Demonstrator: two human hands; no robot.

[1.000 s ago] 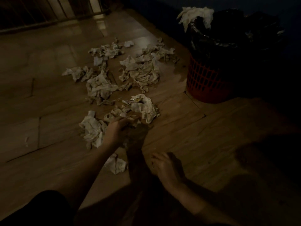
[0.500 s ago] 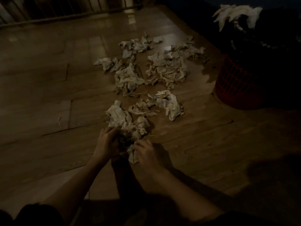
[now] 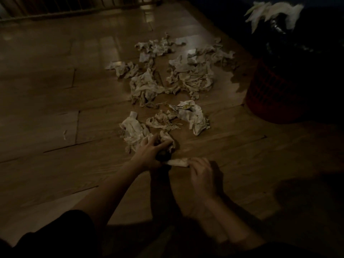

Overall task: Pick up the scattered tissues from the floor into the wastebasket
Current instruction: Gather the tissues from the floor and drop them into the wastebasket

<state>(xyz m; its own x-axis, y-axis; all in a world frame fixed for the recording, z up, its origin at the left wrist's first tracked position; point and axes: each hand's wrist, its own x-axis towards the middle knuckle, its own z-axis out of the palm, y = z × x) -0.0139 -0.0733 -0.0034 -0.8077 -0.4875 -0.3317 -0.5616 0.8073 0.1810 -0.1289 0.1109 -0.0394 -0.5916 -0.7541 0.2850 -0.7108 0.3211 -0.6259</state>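
Left of both grips I see only bare wooden floor (image 3: 55, 101). The left hand (image 3: 149, 151) is curled down onto the nearest crumpled tissue clump (image 3: 134, 133), fingers pressed into its near edge; I judge it closed on that clump, though the dim light hides the fingertips. Just right of it and touching, the right hand (image 3: 201, 174) pinches a pale rolled tissue (image 3: 178, 162) that spans the gap between the two hands, fingers narrowed around its right end. Beyond the grips, farther from me, lie more loose tissues: a middle pile (image 3: 143, 88), a larger heap (image 3: 191, 75) to its right, and a single wad (image 3: 195, 118) closer in, just right of the left hand's clump. Well apart to the far right stands the red wastebasket (image 3: 268, 94) with a black liner (image 3: 297, 43) and white tissue (image 3: 273, 10) already draped over its rim. I expect the tissues to handle as very light, soft and compressible, prone to tearing or shedding fragments. I would take hold at the dense centre of each wad, bunching several together, not at a trailing corner.
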